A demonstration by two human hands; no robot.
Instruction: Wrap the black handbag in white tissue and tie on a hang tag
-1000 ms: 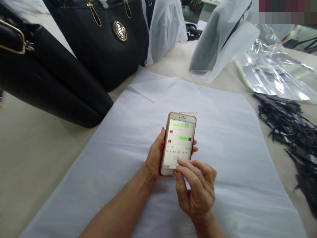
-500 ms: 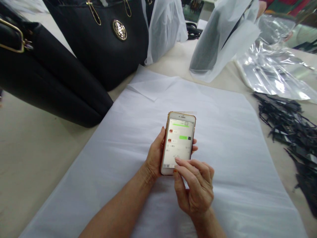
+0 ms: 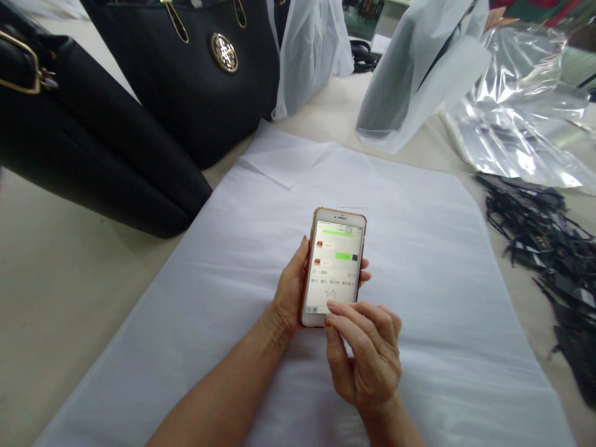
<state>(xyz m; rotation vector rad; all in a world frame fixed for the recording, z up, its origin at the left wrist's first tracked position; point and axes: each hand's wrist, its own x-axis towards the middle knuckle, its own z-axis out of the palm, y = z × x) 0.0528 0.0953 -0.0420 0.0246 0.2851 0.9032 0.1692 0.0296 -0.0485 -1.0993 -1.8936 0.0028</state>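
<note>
Cradling smartphone [image 3: 333,264], left hand [image 3: 289,295] curled round it; right hand [image 3: 371,355], loosely bent, seemingly empty, hung at touchscreen [image 3: 339,273]. Apparent finger-writing underway; next stroke needed steady grip.

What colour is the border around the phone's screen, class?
The border of the phone is white; the head view shows it best.

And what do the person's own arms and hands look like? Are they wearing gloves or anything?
No gloves: the left hand and the right hand are both bare. No sleeves show on the forearms, and no watch or bracelet shows on either wrist. The right thumbnail looks orange-red, like nail polish.
</note>
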